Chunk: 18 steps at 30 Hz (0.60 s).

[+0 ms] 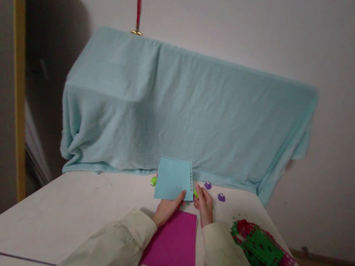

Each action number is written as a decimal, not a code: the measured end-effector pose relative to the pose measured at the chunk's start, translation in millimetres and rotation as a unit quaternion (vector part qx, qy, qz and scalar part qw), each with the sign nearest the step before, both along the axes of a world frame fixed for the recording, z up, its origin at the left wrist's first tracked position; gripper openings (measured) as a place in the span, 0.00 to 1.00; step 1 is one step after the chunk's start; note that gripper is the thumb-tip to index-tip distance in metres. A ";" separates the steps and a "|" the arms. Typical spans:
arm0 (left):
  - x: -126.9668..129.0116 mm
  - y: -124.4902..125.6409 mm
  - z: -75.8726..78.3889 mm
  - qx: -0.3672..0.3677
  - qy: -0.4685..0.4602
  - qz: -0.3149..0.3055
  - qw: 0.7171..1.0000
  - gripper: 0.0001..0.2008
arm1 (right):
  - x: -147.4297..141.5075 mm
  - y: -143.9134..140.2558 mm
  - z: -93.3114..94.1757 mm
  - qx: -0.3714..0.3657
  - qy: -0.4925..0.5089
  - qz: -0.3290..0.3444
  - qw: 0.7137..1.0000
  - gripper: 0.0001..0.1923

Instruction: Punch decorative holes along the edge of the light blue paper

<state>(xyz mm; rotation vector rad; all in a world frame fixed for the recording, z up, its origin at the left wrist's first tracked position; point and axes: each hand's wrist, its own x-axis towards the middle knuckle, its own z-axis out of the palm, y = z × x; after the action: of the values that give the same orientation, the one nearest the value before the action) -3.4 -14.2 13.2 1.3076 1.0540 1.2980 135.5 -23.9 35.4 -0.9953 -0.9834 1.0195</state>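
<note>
My left hand [167, 210] grips a light blue sheet of paper [173, 178] near its bottom right corner, thumb on top. Small punched holes run along the sheet's top and right edges. Just right of that edge, my right hand [205, 206] is closed around a small lime-green paper punch [196, 194], mostly hidden by the fingers. Below the hands lies a stack of coloured paper with a magenta sheet [176, 245] on top. Two purple punches [208, 185] with white tops stand beyond my right hand. Another lime-green punch [153, 181] shows left of the blue sheet.
At the table's right side lies a heap of perforated green paper [263, 248] and red and magenta scraps. A light blue cloth [201, 110] drapes a large object along the back edge. A dark line crosses the white table [84, 212] near the front.
</note>
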 end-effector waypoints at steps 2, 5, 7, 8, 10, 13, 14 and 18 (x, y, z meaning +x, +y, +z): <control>-0.5 -0.8 1.2 0.016 0.011 -0.015 1.000 0.20 | -0.9 0.2 0.2 -0.005 -0.004 -0.009 1.000 0.23; -1.4 -1.2 1.6 0.029 0.019 -0.025 0.999 0.21 | -1.5 0.3 0.8 -0.009 -0.009 -0.013 1.000 0.23; -1.7 -1.2 1.3 0.034 0.021 -0.023 0.999 0.21 | -1.6 0.1 1.4 -0.005 -0.009 -0.010 1.000 0.23; -1.8 -1.3 1.1 0.035 0.025 -0.024 0.999 0.21 | -1.6 -0.1 1.8 -0.004 -0.008 -0.010 1.000 0.24; -1.8 -1.5 0.9 0.037 0.030 -0.027 0.999 0.21 | -1.6 -0.7 2.6 -0.005 -0.005 -0.009 1.000 0.24; -1.4 -2.0 1.5 0.033 0.026 -0.025 0.999 0.20 | -1.6 -1.5 3.3 -0.007 -0.005 -0.006 1.000 0.25; -1.2 -2.2 1.8 0.028 0.022 -0.021 0.999 0.20 | -1.5 -1.6 3.2 -0.006 -0.007 -0.005 1.000 0.25; -0.8 -2.8 3.8 0.007 0.005 -0.010 1.000 0.18 | -0.4 -1.0 0.8 -0.010 -0.009 -0.008 1.000 0.24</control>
<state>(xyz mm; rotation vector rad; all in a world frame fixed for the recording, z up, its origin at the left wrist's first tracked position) -4.3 -17.0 16.9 1.3334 1.0382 1.2874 135.1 -24.9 36.2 -1.0288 -0.9812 1.0093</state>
